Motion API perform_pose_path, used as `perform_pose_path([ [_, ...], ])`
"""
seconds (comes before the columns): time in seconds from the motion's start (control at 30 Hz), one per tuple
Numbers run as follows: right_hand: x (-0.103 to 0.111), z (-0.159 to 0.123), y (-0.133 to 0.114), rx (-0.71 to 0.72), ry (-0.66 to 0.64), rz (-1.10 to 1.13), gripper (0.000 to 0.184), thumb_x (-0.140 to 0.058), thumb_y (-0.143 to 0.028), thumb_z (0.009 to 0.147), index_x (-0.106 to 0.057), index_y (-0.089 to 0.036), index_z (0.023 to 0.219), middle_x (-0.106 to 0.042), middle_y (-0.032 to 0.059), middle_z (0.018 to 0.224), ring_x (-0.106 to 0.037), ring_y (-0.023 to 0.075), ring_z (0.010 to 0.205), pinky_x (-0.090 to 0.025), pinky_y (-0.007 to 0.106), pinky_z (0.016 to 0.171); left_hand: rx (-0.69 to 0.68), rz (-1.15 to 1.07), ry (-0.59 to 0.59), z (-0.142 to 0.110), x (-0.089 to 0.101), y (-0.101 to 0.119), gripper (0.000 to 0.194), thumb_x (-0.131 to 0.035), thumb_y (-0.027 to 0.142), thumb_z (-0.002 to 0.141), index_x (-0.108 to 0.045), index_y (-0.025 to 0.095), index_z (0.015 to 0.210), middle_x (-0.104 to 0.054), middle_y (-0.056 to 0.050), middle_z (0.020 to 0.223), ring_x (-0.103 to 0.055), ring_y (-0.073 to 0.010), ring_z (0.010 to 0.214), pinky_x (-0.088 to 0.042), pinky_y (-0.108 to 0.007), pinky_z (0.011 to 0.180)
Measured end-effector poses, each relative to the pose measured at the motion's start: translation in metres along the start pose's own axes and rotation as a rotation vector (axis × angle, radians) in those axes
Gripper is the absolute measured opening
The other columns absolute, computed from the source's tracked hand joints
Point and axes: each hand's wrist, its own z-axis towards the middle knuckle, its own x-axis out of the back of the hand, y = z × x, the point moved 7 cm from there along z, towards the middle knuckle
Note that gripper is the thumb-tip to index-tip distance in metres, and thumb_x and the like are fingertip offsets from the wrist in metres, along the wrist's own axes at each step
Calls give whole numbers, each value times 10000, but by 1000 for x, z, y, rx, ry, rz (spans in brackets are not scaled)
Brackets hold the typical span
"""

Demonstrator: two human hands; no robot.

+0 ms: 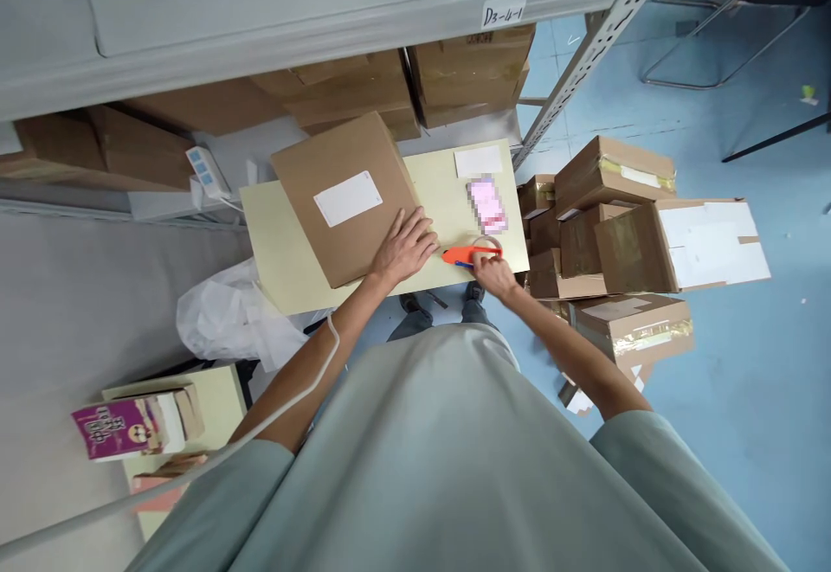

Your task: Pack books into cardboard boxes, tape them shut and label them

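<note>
A closed brown cardboard box [363, 247] with a white label [348, 199] on top sits at an angle on the pale yellow tabletop [286, 265]. My left hand [403, 247] lies on the box's near right edge, fingers stretched out. To its right, my right hand [494, 276] is closed around an orange tape dispenser [462, 255], whose clear roll shows faintly beyond the fingers. Part of the grip is hidden by the hand. Just past it lie a pink pixelated item [486, 205] and a blank white paper [479, 161].
Stacked cardboard boxes [633, 247] stand on the floor at right. A shelf [363, 9] runs along the back, with more boxes [473, 74] underneath and a power strip [208, 172] near them. White plastic bags [227, 317] and books [130, 425] are at left; a cable [286, 403] crosses my left arm.
</note>
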Motion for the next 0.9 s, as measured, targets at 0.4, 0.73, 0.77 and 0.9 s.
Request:
perform_pose_path([
  [0.4, 17, 9, 11, 251, 10, -118, 498, -221, -361, 1221, -412, -8, 1514, -780, 275, 1169, -768, 330, 1073, -476, 409, 978, 24, -21, -11, -35, 0, -4, 321, -535, 316, 1069, -811, 245, 1217, -682, -139, 1528, -404, -368, 1667, -181, -715, 1419],
  [0.73, 27, 3, 21, 404, 11, -170, 553, -213, -417, 1217, -384, -19, 1561, -776, 264, 1231, -757, 359, 1123, -473, 422, 979, -68, 134, 17, -43, -7, -2, 318, -595, 295, 1048, -817, 223, 1264, -685, -155, 1532, -428, -382, 1653, -247, -721, 1395],
  [0.77, 27, 3, 22, 422, 13, -177, 545, -212, -407, 1217, -392, -19, 1554, -774, 263, 1231, -754, 361, 1132, -471, 424, 983, -69, 133, 14, -43, -8, -3, 318, -624, 311, 1037, -817, 226, 1275, -685, -154, 1534, -427, -387, 1652, -242, -719, 1396],
  [0.9, 27, 4, 23, 459, 11, -184, 522, -220, -399, 1216, -418, -30, 1527, -775, 253, 1216, -755, 353, 1110, -470, 423, 982, -80, 162, -27, -46, -12, -6, 370, -702, 377, 1007, -800, 219, 1327, -665, -168, 1556, -400, -404, 1664, -234, -728, 1395],
])
